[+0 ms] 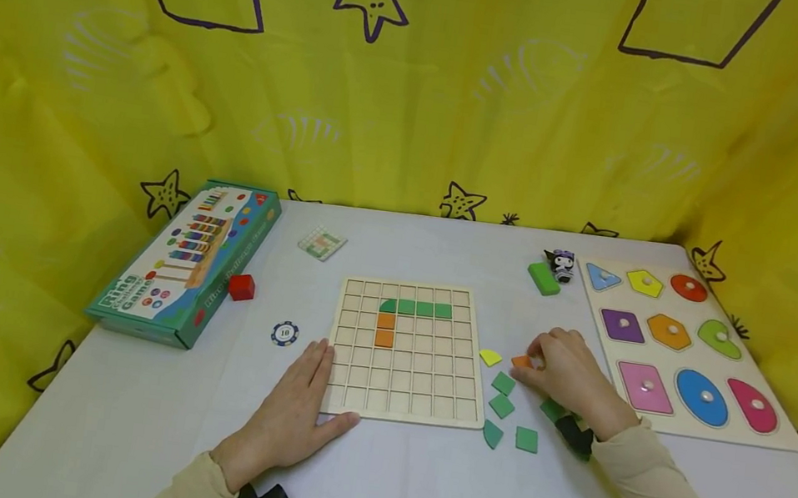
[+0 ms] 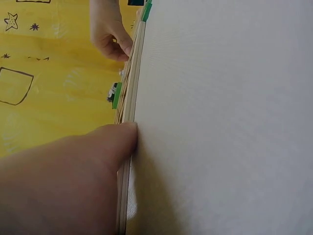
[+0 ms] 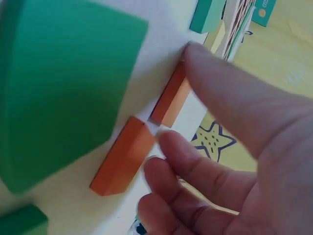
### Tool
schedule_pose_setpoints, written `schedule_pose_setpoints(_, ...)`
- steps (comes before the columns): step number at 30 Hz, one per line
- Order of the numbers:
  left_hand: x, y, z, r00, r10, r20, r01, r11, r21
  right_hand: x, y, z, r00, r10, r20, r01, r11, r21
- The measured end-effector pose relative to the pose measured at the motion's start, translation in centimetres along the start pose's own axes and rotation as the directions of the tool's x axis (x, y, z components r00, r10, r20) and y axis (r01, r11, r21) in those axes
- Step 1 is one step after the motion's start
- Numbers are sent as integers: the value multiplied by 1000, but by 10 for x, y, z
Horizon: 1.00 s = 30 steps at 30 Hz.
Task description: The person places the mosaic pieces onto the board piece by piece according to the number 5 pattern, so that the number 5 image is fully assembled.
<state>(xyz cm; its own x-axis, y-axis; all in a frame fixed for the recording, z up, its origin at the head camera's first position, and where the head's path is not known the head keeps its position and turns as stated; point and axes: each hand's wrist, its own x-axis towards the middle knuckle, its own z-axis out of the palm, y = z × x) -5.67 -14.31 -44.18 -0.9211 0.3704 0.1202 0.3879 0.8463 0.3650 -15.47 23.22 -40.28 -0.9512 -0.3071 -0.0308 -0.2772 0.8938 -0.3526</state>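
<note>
A wooden grid board [image 1: 405,383] lies mid-table, with several green tiles [image 1: 425,310] in a row and two orange square tiles [image 1: 385,330] below its left end. My left hand [image 1: 291,407] rests along the board's lower left corner, fingers straight; its thumb [image 2: 120,139] touches the board's edge. To the right of the board, my right hand [image 1: 571,377] pinches an orange tile [image 3: 171,98] by its ends between thumb and index finger. Another orange tile [image 3: 122,159] lies beside those fingers, hidden by the hand in the head view. Loose green tiles [image 1: 502,406] and a yellow quarter-round tile [image 1: 490,358] are nearby.
A shape puzzle board [image 1: 663,368] lies at the right. Behind it on the left are a green block [image 1: 544,278] and a small figurine [image 1: 561,265]. Leftward lie a game box [image 1: 189,255], red cube [image 1: 241,287], numbered chip [image 1: 285,333] and small patterned card [image 1: 322,243].
</note>
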Motion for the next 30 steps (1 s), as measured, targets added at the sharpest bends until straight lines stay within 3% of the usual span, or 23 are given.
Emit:
schedule_pose_setpoints(4,0,0,0,1000,-5,4,5,1000,-3,1,-3,1,1000,14,21,-14,1000,4)
schedule_pose_setpoints(11,1,0,-1,1000,-14,20,14,1000,7,3,-12,4,997,-76,-19,76,997,-12)
schedule_pose_setpoints(17,0,1,0,999,-30,26,29,1000,9,18,-40,4,988,-123,-96,135,982,131)
schedule_pose_setpoints(23,-1,1,0,996,-66,58,64,998,22,45,-93,17,945,-326,-26,325,929,178)
schedule_pose_setpoints(30,0,-1,1,998,-42,49,41,999,20,69,-122,34,910,-411,55,407,911,65)
